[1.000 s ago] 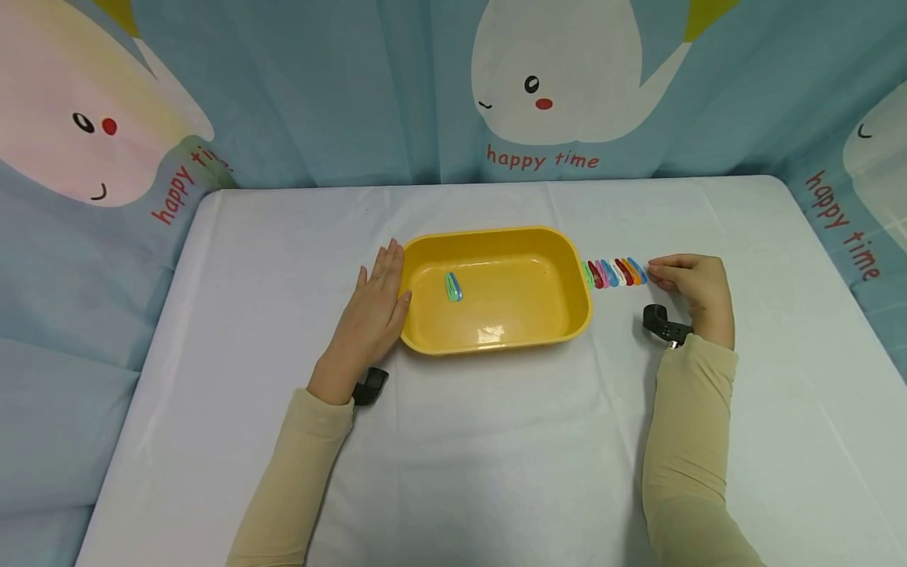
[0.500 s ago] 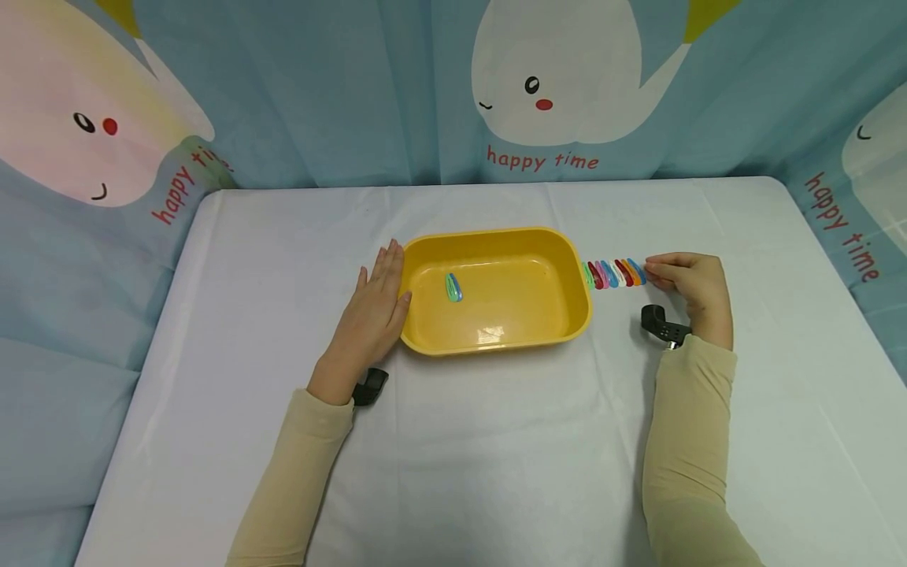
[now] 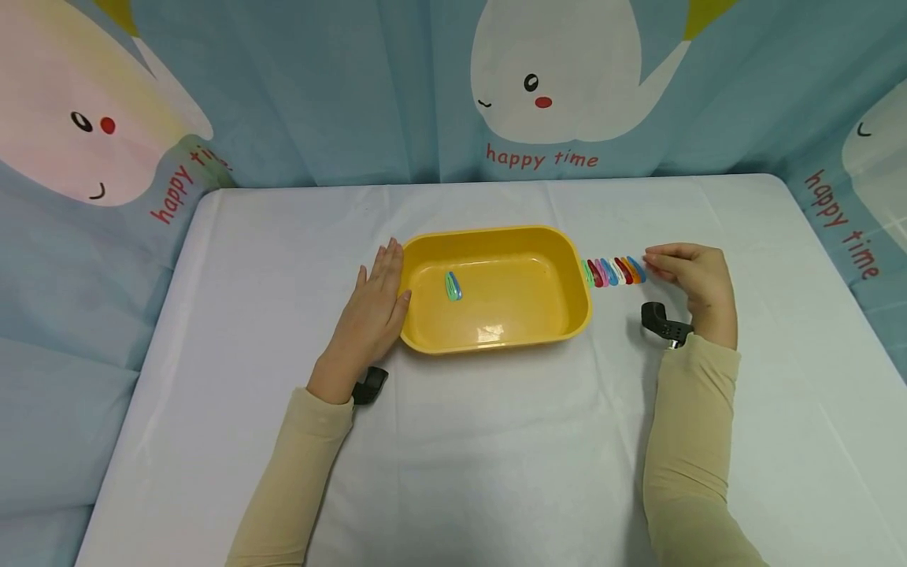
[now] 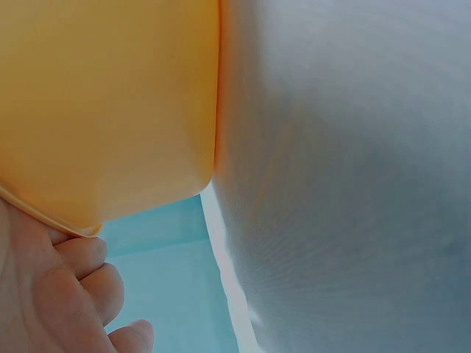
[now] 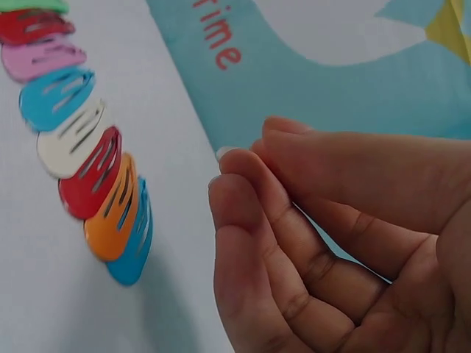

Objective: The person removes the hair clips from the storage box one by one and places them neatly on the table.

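A yellow plastic basin [image 3: 496, 335] stands mid-table. My left hand [image 3: 372, 311] lies with extended fingers against its left rim; the left wrist view shows fingertips [image 4: 103, 287] below the basin's rim. Inside the basin lie a green snap hair clip [image 3: 450, 287] and a blue one partly under it. Several colourful snap hair clips [image 3: 616, 272] overlap in a row to the right of the basin. My right hand [image 3: 697, 283] hovers just past the row's right end, apart from the last blue clip [image 5: 132, 257]. Its thumb and loosely bent fingers come together at the tips, nothing visible between them.
A white cloth [image 3: 496, 457] covers the table. Behind and to the sides hangs a blue curtain [image 3: 340, 94] printed with whales. Black wrist cameras [image 3: 662, 323] are worn on both arms.
My right hand has lifted slightly up and away from the last blue clip, where its fingertips were earlier. The left hand and the basin stay put.
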The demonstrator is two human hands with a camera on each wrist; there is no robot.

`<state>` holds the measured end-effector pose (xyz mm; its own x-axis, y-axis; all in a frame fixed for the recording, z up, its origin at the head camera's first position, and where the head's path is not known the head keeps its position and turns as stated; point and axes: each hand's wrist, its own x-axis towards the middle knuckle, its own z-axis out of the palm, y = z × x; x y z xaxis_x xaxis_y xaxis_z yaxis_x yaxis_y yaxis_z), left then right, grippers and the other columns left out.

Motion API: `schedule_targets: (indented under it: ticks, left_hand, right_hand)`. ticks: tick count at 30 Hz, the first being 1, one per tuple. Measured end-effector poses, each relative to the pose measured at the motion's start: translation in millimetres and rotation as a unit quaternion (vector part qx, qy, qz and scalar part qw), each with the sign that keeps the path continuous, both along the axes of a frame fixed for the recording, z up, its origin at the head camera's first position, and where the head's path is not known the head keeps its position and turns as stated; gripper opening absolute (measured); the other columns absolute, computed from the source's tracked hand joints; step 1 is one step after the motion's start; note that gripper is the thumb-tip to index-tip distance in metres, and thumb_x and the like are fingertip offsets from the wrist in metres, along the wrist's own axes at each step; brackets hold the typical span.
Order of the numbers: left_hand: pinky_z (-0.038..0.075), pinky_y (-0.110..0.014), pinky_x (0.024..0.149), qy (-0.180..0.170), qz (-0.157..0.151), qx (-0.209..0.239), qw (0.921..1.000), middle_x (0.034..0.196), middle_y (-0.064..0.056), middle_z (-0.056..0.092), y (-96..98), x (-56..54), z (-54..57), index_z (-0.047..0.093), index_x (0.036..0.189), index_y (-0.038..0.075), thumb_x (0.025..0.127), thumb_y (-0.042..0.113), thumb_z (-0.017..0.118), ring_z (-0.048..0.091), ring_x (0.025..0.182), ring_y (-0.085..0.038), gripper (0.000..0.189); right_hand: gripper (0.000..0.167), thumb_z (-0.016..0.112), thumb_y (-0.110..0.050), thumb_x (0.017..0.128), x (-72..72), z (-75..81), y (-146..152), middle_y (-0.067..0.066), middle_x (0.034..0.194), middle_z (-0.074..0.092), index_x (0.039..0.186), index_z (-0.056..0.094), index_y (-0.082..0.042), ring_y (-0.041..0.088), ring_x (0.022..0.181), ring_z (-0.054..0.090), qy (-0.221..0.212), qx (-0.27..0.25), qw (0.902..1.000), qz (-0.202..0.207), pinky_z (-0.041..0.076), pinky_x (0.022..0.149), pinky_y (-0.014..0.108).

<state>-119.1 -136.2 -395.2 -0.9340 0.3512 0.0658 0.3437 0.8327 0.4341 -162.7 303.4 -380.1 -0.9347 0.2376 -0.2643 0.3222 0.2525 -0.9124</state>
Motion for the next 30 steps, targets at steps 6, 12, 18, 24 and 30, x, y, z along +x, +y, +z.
schedule_targets:
  ticks: [6, 12, 18, 24, 30]
  left_hand:
    - [0.003, -0.047, 0.114, -0.005, 0.000, 0.001, 1.0000, 0.158, -0.009, 0.002, 0.0, -0.1, 0.6, 0.002, 0.151, 0.002, 0.103, 0.024, 0.032, 0.001, 0.144, -0.022, 0.061]
    - [0.004, -0.048, 0.114, 0.000, -0.002, 0.002, 1.0000, 0.158, -0.011, 0.003, -0.3, -0.9, -0.5, 0.002, 0.151, 0.002, 0.103, 0.023, 0.032, 0.001, 0.144, -0.023, 0.061]
    - [0.004, -0.049, 0.114, 0.005, -0.003, 0.004, 1.0000, 0.158, -0.011, 0.003, -0.8, -0.9, -1.5, 0.003, 0.151, 0.001, 0.103, 0.023, 0.032, 0.002, 0.144, -0.024, 0.060]
    - [0.004, -0.048, 0.114, 0.004, 0.001, 0.001, 1.0000, 0.158, -0.009, 0.002, -0.5, -0.4, -0.9, 0.003, 0.151, 0.002, 0.103, 0.024, 0.033, 0.003, 0.144, -0.024, 0.061]
    - [0.005, -0.048, 0.114, 0.005, 0.003, 0.001, 1.0000, 0.158, -0.008, 0.002, -0.4, 0.3, -0.1, 0.004, 0.151, 0.003, 0.102, 0.024, 0.034, 0.003, 0.144, -0.024, 0.061]
  right_hand:
    - [0.019, 0.066, -0.014, 0.088, 1.7, 6.8, -5, -0.016, 0.075, 0.066, 0.075, 0.074, -0.025, 0.000, 0.072, 0.064, 0.018, 0.004, 0.9998, 0.006, 0.050, 0.067, 0.012]
    - [0.013, 0.065, -0.015, 0.089, 2.7, 13.6, -10, -0.016, 0.078, 0.066, 0.081, 0.075, -0.021, 0.001, 0.074, 0.064, 0.034, 0.011, 0.9993, 0.008, 0.050, 0.068, 0.012]
    - [0.010, 0.065, -0.015, 0.089, 4.4, 22.2, -17, -0.012, 0.082, 0.066, 0.085, 0.074, -0.016, 0.002, 0.076, 0.064, 0.055, -0.001, 0.9983, 0.017, 0.050, 0.069, 0.012]
    - [0.008, 0.066, -0.015, 0.089, 7.8, 32.4, -28, -0.010, 0.085, 0.067, 0.088, 0.074, -0.013, 0.004, 0.078, 0.065, 0.074, -0.009, 0.9968, 0.029, 0.049, 0.071, 0.013]
    - [0.008, 0.067, -0.013, 0.087, 10.3, 40.5, -39, -0.007, 0.085, 0.068, 0.089, 0.074, -0.009, 0.007, 0.078, 0.065, 0.102, -0.017, 0.9935, 0.048, 0.050, 0.072, 0.014]
